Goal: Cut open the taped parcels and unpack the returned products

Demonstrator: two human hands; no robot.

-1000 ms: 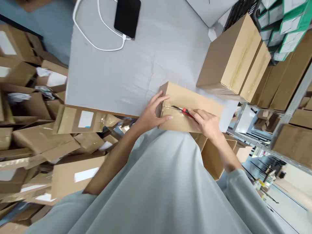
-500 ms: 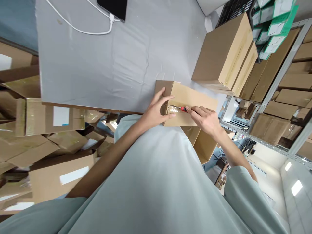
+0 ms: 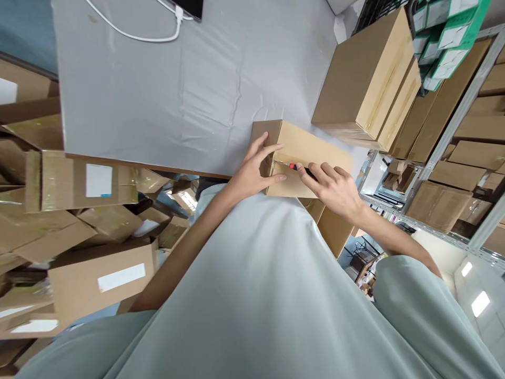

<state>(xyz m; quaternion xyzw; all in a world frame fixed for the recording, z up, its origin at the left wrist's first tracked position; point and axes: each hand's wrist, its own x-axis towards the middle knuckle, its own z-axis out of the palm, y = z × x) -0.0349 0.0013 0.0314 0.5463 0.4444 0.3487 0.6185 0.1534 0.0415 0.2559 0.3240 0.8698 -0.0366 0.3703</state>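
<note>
A closed cardboard box [image 3: 311, 147] lies at the table's near edge, against my shirt. My left hand [image 3: 256, 167] rests on its left end, fingers spread and thumb on the face toward me. In my right hand [image 3: 329, 187] is a slim tool that looks like a screwdriver [image 3: 292, 166], with a red and black handle and a thin metal shaft. Its tip points left and meets the box near the left edge, between my left thumb and forefinger. My right fingers are wrapped round the handle and hide most of it.
The grey-covered table [image 3: 150, 100] bears a phone [image 3: 194, 8] with a white cable [image 3: 150, 39] and a larger carton [image 3: 363, 79] at the right. Cartons [image 3: 102, 273] are heaped below on the left. Metal shelving [image 3: 437, 142] holds boxes on the right.
The screwdriver's tip has moved slightly left toward the box's edge, and its shaft now shows more plainly. My left hand stays on the box. The whole view has shifted a little.
</note>
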